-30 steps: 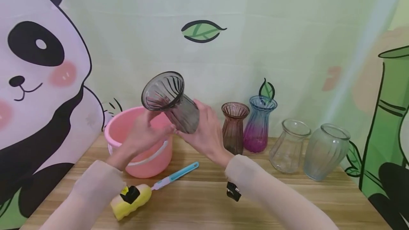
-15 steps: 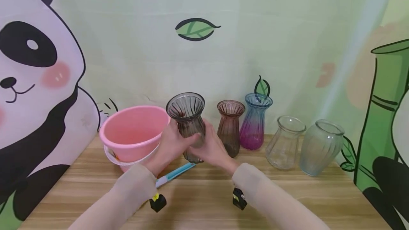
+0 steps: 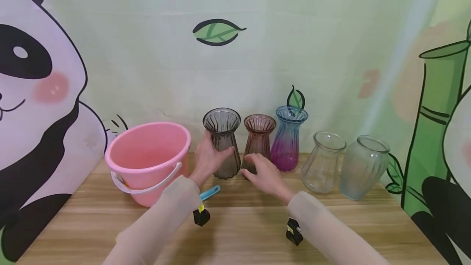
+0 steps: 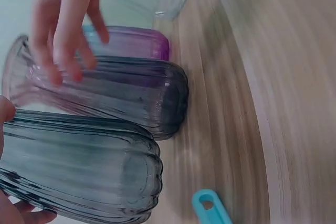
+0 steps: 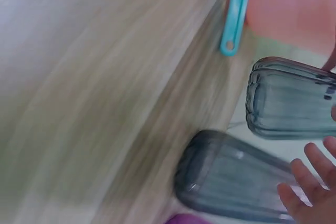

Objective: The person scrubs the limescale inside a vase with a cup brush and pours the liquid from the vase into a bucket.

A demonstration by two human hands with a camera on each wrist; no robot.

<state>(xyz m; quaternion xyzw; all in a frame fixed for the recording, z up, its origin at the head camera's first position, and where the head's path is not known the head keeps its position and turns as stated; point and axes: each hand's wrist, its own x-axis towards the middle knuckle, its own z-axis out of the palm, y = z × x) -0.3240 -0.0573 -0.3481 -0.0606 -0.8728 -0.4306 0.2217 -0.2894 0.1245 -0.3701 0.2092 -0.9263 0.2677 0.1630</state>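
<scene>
Left hand (image 3: pixel 207 159) grasps the upright grey ribbed vase (image 3: pixel 224 140); base contact unclear. Set-down judged nearly done, release outstanding. Right of grip: right hand (image 3: pixel 266 175), relaxed and unladen, before the brown ribbed vase (image 3: pixel 258 143).

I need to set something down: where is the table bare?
Bare table: between the left sleeve and right sleeve, and right of the latter, in front of the clear vase. Crowded: the back, where the grey vase, brown vase and blue-purple vase stand close together.

A staged corner, I'd say: cartoon backdrop (image 3: pixel 158 52), panda (image 3: pixel 70 60) at nine o'clock, bamboo (image 3: pixel 438 87) at three, counter (image 3: pixel 243 228) at six.
</scene>
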